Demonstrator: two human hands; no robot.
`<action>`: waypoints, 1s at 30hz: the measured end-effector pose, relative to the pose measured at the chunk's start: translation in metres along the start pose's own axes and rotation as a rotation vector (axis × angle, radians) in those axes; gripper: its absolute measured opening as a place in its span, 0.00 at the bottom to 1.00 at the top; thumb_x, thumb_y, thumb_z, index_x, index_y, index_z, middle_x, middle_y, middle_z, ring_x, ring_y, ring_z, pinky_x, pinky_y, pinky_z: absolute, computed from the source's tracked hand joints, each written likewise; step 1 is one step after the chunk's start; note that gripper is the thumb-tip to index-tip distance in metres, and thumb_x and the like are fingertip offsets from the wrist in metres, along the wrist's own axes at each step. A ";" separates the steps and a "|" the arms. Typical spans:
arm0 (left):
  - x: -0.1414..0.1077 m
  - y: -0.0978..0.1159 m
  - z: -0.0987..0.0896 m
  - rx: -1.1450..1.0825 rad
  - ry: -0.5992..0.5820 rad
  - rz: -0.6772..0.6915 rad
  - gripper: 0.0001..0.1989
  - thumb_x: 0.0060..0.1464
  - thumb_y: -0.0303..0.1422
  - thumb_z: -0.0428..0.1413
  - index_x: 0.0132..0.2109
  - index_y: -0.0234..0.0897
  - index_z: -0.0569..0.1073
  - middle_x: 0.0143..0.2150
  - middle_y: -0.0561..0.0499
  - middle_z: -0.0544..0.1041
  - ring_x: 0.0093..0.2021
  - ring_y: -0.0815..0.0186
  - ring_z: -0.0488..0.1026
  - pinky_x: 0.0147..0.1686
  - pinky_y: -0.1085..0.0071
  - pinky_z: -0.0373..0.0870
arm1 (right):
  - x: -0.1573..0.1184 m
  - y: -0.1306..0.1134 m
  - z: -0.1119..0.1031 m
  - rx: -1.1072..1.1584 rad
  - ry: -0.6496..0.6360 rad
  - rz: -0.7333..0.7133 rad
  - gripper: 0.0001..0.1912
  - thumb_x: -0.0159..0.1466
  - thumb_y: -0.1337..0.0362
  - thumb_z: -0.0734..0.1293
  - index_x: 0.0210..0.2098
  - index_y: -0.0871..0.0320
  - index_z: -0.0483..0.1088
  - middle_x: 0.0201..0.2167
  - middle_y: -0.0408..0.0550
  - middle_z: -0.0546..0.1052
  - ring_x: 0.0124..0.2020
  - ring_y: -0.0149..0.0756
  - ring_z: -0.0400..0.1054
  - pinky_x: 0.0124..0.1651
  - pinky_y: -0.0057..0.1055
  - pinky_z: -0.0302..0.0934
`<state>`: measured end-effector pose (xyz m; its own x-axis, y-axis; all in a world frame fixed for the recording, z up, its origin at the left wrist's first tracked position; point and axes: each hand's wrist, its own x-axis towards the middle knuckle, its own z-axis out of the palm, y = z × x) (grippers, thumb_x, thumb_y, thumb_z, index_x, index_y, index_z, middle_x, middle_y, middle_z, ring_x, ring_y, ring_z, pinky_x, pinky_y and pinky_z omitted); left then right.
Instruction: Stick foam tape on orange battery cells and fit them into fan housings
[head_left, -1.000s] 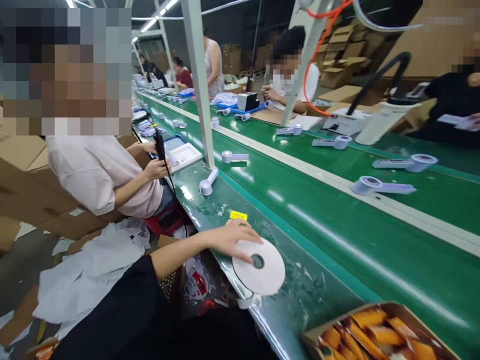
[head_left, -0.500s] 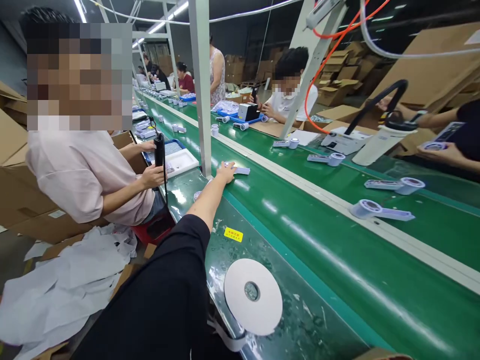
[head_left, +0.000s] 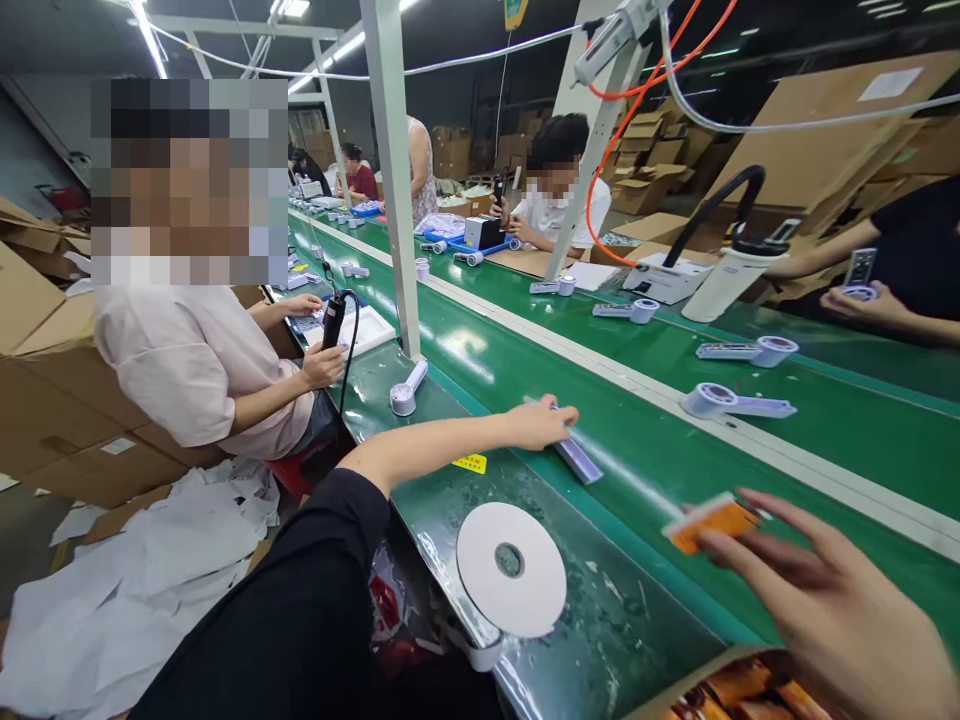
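Observation:
Over the green conveyor belt, my left hand [head_left: 541,425] grips a pale lilac handheld device [head_left: 577,460], whose handle sticks out toward the lower right; its other end is mostly hidden by my fingers. On the right, my right hand [head_left: 825,570] pinches a small orange and white block [head_left: 712,522] between thumb and fingers above the belt. More orange pieces [head_left: 739,685] lie in a carton at the bottom edge, below my right hand. A white paper roll [head_left: 480,590] rests on the green table beside the belt. Another lilac device [head_left: 405,398] lies near the metal post.
A metal post [head_left: 394,180] rises at the table's far end. Several similar devices lie across the belt, one at the pale divider [head_left: 735,402]. A person in a pale shirt [head_left: 180,360] sits at left with a black tool [head_left: 334,322]. A white cylinder [head_left: 731,280] stands opposite.
My left hand has come back toward me and to the right with the device, which has turned. My right hand has entered from the right with the orange block. The view has shifted slightly.

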<state>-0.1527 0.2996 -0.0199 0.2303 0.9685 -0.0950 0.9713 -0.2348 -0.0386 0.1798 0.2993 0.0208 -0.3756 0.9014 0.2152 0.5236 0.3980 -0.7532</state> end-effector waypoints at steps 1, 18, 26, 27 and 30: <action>0.002 0.010 0.000 0.003 -0.022 0.019 0.21 0.62 0.20 0.53 0.54 0.44 0.83 0.73 0.44 0.68 0.70 0.41 0.61 0.52 0.53 0.81 | 0.015 -0.005 0.008 0.070 -0.057 0.060 0.32 0.55 0.32 0.74 0.53 0.38 0.76 0.36 0.58 0.87 0.37 0.59 0.84 0.39 0.51 0.77; 0.029 0.006 -0.040 -0.136 -0.128 -0.039 0.12 0.68 0.38 0.56 0.52 0.47 0.82 0.54 0.51 0.85 0.52 0.57 0.79 0.47 0.68 0.68 | 0.072 0.004 0.073 0.147 -0.219 -0.112 0.21 0.64 0.65 0.74 0.56 0.58 0.79 0.45 0.52 0.88 0.50 0.48 0.84 0.57 0.40 0.76; 0.038 0.015 -0.032 -0.163 -0.111 -0.086 0.10 0.68 0.40 0.57 0.52 0.47 0.81 0.53 0.50 0.85 0.52 0.56 0.79 0.46 0.67 0.67 | 0.077 0.007 0.085 -0.220 -0.354 -0.209 0.19 0.70 0.64 0.72 0.60 0.54 0.77 0.43 0.51 0.88 0.46 0.47 0.83 0.50 0.35 0.73; 0.037 0.019 -0.033 -0.167 -0.114 -0.095 0.11 0.69 0.41 0.57 0.52 0.48 0.81 0.54 0.50 0.84 0.53 0.56 0.79 0.46 0.67 0.67 | 0.076 0.009 0.087 -0.341 -0.381 -0.231 0.20 0.71 0.63 0.71 0.61 0.54 0.77 0.43 0.54 0.87 0.45 0.49 0.83 0.48 0.36 0.73; 0.036 0.029 -0.035 -0.194 -0.128 -0.115 0.10 0.70 0.43 0.57 0.50 0.49 0.81 0.57 0.53 0.84 0.55 0.57 0.79 0.46 0.67 0.67 | 0.081 0.018 0.100 -0.634 -0.435 -0.269 0.24 0.74 0.58 0.67 0.67 0.55 0.74 0.41 0.61 0.86 0.42 0.55 0.83 0.44 0.38 0.71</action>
<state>-0.1138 0.3306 0.0104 0.1207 0.9665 -0.2266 0.9867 -0.0918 0.1339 0.0823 0.3629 -0.0378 -0.7452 0.6665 -0.0200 0.6576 0.7297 -0.1872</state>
